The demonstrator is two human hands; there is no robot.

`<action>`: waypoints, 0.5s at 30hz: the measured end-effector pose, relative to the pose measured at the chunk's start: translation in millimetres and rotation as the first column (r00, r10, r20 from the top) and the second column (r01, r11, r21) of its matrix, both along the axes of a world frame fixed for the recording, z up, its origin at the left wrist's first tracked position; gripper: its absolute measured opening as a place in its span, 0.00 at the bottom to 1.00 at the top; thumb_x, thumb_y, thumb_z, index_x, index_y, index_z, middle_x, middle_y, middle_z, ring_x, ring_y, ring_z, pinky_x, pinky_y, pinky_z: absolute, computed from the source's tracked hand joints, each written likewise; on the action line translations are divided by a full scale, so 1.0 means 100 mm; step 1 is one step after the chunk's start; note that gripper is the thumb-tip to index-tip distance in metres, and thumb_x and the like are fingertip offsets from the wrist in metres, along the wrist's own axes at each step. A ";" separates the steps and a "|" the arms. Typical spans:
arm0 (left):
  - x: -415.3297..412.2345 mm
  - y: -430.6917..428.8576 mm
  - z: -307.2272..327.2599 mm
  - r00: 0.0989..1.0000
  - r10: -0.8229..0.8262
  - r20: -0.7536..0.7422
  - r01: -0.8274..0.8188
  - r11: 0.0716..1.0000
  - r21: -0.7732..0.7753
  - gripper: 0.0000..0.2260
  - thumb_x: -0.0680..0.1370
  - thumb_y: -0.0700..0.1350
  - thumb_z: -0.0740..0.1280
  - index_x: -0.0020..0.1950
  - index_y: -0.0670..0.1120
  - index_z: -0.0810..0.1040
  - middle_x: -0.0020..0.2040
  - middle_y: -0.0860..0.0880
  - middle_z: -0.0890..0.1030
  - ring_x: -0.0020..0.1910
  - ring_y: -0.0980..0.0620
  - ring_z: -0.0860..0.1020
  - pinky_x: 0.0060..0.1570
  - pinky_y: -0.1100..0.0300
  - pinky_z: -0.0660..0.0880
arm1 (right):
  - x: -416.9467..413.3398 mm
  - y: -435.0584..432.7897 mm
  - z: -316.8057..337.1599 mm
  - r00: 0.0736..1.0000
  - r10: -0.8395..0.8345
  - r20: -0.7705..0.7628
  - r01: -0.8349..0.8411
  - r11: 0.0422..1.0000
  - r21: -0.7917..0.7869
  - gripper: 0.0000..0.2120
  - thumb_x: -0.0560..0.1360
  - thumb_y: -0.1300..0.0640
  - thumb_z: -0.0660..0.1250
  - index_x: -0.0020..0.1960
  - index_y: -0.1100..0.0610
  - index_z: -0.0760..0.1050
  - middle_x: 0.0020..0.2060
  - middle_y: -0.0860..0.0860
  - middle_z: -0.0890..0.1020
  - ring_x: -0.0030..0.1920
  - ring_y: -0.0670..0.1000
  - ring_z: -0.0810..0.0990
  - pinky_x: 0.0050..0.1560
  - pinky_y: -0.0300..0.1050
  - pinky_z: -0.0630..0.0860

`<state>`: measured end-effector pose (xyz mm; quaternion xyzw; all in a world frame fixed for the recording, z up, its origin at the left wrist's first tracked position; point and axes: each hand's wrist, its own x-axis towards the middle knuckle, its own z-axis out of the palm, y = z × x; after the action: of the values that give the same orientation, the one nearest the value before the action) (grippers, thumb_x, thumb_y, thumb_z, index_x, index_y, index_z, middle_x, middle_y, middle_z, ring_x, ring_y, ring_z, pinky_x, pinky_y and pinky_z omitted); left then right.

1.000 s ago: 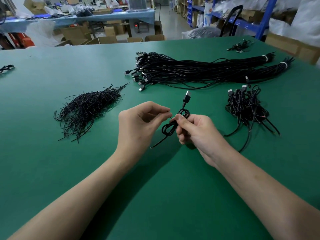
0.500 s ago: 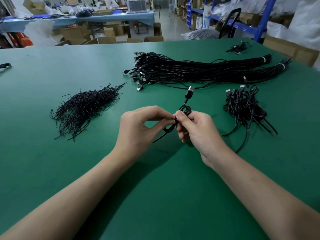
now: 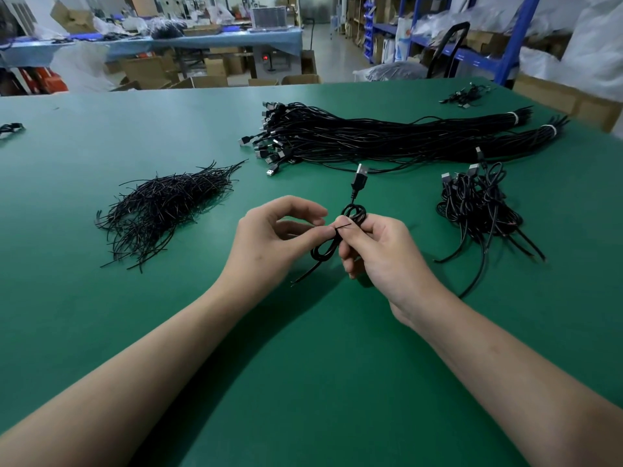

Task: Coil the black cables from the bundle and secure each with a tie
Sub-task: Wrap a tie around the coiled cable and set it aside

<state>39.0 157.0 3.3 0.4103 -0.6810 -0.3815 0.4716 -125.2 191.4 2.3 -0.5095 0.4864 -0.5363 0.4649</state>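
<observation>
A coiled black USB cable [image 3: 353, 212] is held above the green table [image 3: 303, 382], its plug pointing up and away and a loose tail hanging down toward the table. My right hand [image 3: 381, 254] grips the coil at its waist. My left hand [image 3: 269, 244] pinches a thin black tie [image 3: 342, 226] that crosses the coil's middle. The long bundle of black cables [image 3: 387, 138] lies behind, banded in white at its right ends. A heap of black ties [image 3: 158, 207] sits to the left. Several coiled cables [image 3: 478, 207] are piled to the right.
A few loose cables [image 3: 467, 96] lie at the table's far right corner and another cable [image 3: 10, 129] at the left edge. Beyond the table stand cardboard boxes, a blue workbench [image 3: 168, 43] and blue shelving [image 3: 472, 52].
Both hands have stayed together over the table's middle. The coil is now cinched at its waist, and a short tie end sticks out across it by my right thumb.
</observation>
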 end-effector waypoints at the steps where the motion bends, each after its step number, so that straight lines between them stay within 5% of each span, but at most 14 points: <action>1: 0.01 -0.01 0.00 1.000 0.013 0.018 -0.013 1.000 0.020 0.06 0.73 0.47 0.78 0.47 0.50 0.85 0.43 0.50 0.86 0.43 0.51 0.86 0.47 0.56 0.82 | 0.00 0.00 0.00 1.000 0.003 -0.009 -0.003 1.000 -0.003 0.13 0.83 0.56 0.64 0.40 0.57 0.76 0.29 0.49 0.77 0.27 0.46 0.73 0.27 0.37 0.70; 4: 0.02 -0.02 -0.01 0.998 0.022 0.062 -0.025 0.999 0.047 0.03 0.74 0.47 0.78 0.44 0.50 0.86 0.40 0.49 0.87 0.40 0.49 0.85 0.49 0.49 0.82 | 0.00 -0.01 -0.01 1.000 0.006 -0.028 -0.006 1.000 -0.010 0.12 0.83 0.56 0.64 0.42 0.60 0.76 0.30 0.51 0.77 0.27 0.46 0.73 0.28 0.38 0.71; 11: 0.03 -0.02 -0.01 0.987 0.095 0.129 -0.095 0.995 -0.008 0.07 0.73 0.52 0.77 0.41 0.50 0.85 0.37 0.53 0.85 0.36 0.58 0.81 0.40 0.66 0.75 | 0.00 -0.02 -0.02 1.000 0.001 -0.027 -0.002 1.000 -0.018 0.12 0.83 0.57 0.64 0.42 0.60 0.76 0.30 0.50 0.78 0.27 0.46 0.73 0.28 0.37 0.72; 15: 0.00 0.02 -0.01 0.985 0.082 0.154 -0.074 0.996 -0.056 0.04 0.75 0.50 0.77 0.42 0.52 0.84 0.36 0.53 0.86 0.36 0.54 0.83 0.41 0.56 0.80 | 0.00 -0.02 -0.04 0.999 0.003 -0.039 -0.004 1.000 -0.011 0.13 0.83 0.56 0.64 0.42 0.60 0.76 0.30 0.50 0.78 0.28 0.47 0.74 0.29 0.38 0.73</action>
<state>39.1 159.1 2.3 0.4534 -0.7084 -0.3122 0.4417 -125.4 189.0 -2.1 -0.5233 0.4917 -0.5280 0.4534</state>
